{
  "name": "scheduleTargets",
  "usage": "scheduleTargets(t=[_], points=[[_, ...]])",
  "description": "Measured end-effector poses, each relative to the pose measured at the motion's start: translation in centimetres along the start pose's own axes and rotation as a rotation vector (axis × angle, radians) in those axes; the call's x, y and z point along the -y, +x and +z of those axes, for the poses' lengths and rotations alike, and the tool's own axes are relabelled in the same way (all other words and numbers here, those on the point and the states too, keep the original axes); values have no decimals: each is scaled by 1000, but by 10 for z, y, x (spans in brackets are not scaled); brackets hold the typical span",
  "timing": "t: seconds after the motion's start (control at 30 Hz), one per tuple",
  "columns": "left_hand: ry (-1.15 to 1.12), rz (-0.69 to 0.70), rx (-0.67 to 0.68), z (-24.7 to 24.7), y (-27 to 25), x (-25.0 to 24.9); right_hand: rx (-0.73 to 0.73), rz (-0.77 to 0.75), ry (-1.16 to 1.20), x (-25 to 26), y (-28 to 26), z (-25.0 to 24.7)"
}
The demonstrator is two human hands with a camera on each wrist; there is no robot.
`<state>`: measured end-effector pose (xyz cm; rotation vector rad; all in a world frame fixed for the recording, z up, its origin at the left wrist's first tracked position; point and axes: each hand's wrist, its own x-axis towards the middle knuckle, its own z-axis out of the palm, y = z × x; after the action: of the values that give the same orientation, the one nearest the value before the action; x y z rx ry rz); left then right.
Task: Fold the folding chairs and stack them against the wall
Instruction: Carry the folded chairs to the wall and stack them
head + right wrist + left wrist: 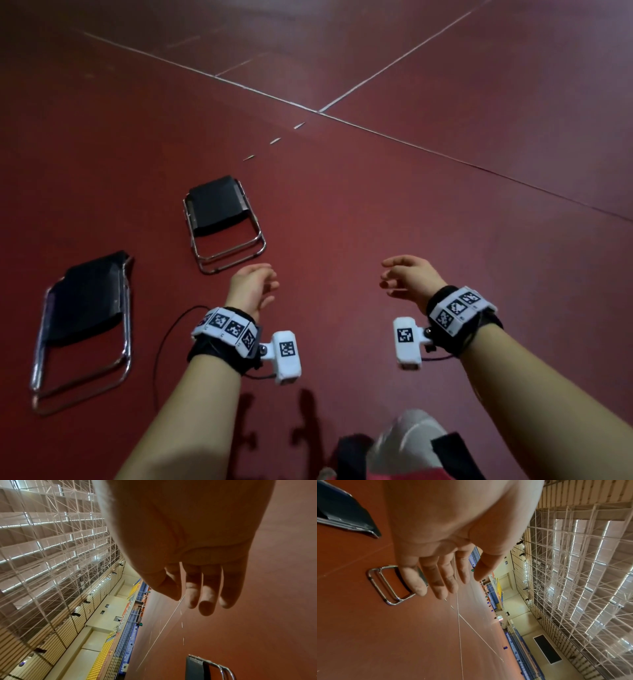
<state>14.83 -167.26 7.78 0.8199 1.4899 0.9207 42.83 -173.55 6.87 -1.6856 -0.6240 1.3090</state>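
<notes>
Two folded chairs with black fabric and chrome tube frames lie flat on the red floor. The farther chair (222, 222) lies ahead, just beyond my left hand (255, 284); its frame (385, 584) shows partly behind my fingers (440, 582) in the left wrist view. The nearer chair (85, 325) lies at my left. My left hand hangs above the floor, fingers relaxed, holding nothing. My right hand (404, 277) hovers to the right, fingers (207, 601) loosely spread and empty. A chair's corner (205, 668) shows low in the right wrist view.
White court lines (342, 120) cross the red sports floor. A thin black cable (164, 339) loops by my left wrist. My white shoe (407, 442) is at the bottom. Spectator stands (106, 660) and a far wall line the hall's edge.
</notes>
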Motion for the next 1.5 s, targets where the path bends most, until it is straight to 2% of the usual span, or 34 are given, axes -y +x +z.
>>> scheduleTargets(t=[0.2, 0.3, 0.43, 0.57, 0.67, 0.93, 1.17, 1.33, 1.5], points=[[5, -66, 22, 63, 156, -46, -2, 36, -7, 55, 162, 26], [-19, -61, -3, 92, 235, -89, 22, 32, -19, 105, 249, 36], [-64, -56, -84, 118, 340, -156, 56, -12, -65, 195, 365, 58], [-86, -91, -133, 121, 420, -198, 118, -24, -107, 264, 450, 101], [-130, -135, -182, 120, 494, -224, 168, -11, -149, 298, 519, 136], [-156, -130, -158, 122, 730, -328, 146, -11, -175, 405, 717, 250], [-117, -109, -127, 115, 886, -435, 134, 4, -152, 508, 842, 330], [-132, -159, -170, 108, 998, -462, 137, 44, -159, 549, 957, 393], [-187, -214, -266, 104, 1116, -483, 308, 30, -240, 607, 1092, 480]])
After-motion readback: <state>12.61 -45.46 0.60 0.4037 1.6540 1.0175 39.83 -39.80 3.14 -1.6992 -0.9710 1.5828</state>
